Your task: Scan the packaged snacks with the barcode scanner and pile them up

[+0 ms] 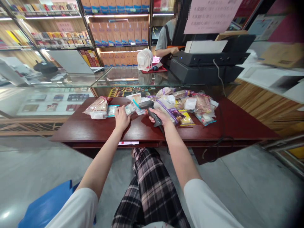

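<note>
My right hand (159, 116) is wrapped round the grip of a dark handheld barcode scanner (147, 105), whose head points left. My left hand (122, 117) has its fingers curled at the edge of a small clear packet with a blue border (112, 110), which lies on the dark red desk (95, 131). Another blue-edged packet (129, 109) lies between the hand and the scanner. Left of these sits a larger snack bag with red markings (98, 108). A purple and white snack bag (169, 109) lies just behind my right hand, next to a yellow packet (186, 118).
More snack bags (204, 104) pile up at the desk's right. Behind stands a glass counter (118, 76) with a white fan (144, 59) and a black cash drawer (201, 74). A person (166, 38) is behind it. A cable (222, 139) hangs over the desk; a blue stool (47, 204) is at lower left.
</note>
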{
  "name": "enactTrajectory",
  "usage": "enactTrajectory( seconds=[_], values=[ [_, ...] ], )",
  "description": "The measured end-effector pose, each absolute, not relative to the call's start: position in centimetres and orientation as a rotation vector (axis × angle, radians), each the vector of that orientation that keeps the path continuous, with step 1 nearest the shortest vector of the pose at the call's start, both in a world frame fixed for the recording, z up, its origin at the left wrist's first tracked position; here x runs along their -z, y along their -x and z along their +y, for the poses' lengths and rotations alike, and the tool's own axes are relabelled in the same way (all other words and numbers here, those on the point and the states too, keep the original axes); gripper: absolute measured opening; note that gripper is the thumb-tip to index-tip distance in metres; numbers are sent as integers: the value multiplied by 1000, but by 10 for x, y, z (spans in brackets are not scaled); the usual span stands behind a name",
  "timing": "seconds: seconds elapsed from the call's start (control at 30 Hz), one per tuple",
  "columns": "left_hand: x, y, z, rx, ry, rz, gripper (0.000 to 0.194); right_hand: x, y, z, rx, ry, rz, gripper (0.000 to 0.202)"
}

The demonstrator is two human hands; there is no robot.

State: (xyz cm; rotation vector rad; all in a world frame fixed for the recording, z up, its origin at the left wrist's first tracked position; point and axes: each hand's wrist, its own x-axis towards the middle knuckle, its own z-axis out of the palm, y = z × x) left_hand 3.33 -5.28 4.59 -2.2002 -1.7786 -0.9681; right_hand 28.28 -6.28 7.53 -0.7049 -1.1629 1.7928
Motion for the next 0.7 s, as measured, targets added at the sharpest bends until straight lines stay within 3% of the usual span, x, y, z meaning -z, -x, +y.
enactTrajectory(
  seconds=[0.4, 0.7],
  values=[
    [-35, -27, -41, 1185, 2227, -1654, 60, -80, -281, -67, -1859, 698, -1187, 27],
    [-48, -33, -55, 967, 2178, -1800, 61, -76, -284, -63, -1826, 648, -1169, 23]
  ],
)
